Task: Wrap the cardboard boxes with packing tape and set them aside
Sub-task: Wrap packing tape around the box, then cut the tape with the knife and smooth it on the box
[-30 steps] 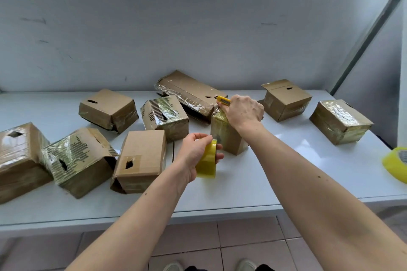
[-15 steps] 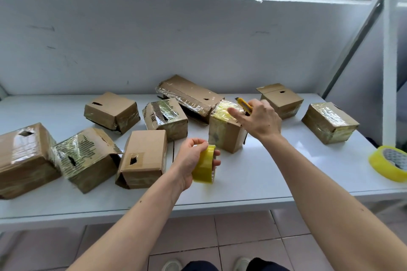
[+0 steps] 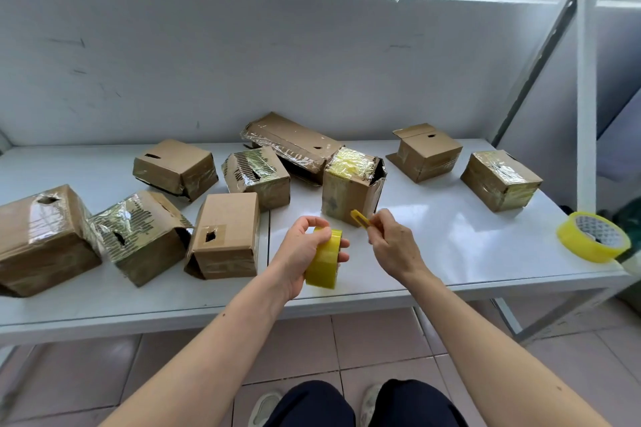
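My left hand point(image 3: 305, 250) grips a yellow roll of packing tape point(image 3: 324, 262) just above the front of the white table point(image 3: 451, 243). My right hand point(image 3: 392, 243) holds a small yellow cutter point(image 3: 360, 218) close to the roll, its tip pointing up and left. Right behind both hands stands an upright cardboard box point(image 3: 350, 185) with yellowish tape over its top; neither hand touches it. Several more cardboard boxes lie across the table, some wrapped in shiny tape, such as the one at the far right point(image 3: 501, 178), and some plain, such as the box left of my hands point(image 3: 225, 236).
A second yellow tape roll point(image 3: 593, 236) lies at the table's right front corner. A long taped box point(image 3: 291, 144) leans at the back by the white wall. A metal shelf post point(image 3: 586, 97) rises at the right. Tiled floor and my shoes show below the table edge.
My right hand has left the top of the upright box and come back toward me with the cutter, down next to the tape roll. My left hand has kept the roll in nearly the same place.
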The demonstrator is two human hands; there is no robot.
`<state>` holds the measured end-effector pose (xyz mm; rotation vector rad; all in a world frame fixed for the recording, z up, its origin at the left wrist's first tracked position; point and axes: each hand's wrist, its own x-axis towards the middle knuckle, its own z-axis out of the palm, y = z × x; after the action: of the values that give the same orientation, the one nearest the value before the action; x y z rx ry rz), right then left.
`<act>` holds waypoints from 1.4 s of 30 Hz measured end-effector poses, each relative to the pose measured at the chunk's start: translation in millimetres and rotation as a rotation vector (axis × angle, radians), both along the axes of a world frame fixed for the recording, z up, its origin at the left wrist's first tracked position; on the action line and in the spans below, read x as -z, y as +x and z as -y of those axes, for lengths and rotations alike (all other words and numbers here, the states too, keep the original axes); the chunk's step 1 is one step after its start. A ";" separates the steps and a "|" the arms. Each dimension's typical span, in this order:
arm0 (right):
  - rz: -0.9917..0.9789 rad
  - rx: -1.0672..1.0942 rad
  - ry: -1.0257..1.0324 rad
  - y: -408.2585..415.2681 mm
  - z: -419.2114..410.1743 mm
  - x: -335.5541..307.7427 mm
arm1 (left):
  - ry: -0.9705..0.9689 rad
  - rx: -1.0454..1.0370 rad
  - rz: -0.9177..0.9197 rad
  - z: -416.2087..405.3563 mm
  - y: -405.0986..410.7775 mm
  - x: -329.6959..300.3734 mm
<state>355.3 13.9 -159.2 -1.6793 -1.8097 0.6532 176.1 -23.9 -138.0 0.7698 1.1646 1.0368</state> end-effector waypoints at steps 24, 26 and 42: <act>-0.265 -0.066 -0.614 11.4 -14.9 -85.8 | 0.112 0.275 -0.223 -10.9 24.7 3.2; -0.278 0.011 -0.531 28.2 -24.8 -86.9 | 0.157 0.226 -0.284 -21.0 27.3 -3.6; 0.866 -0.074 -0.114 30.0 -98.6 -90.8 | 0.432 0.468 -0.479 -164.8 -22.9 -4.4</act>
<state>385.3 112.5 -68.4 -2.1787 -2.4417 0.0186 153.3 140.9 -133.6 1.6152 1.0831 0.7268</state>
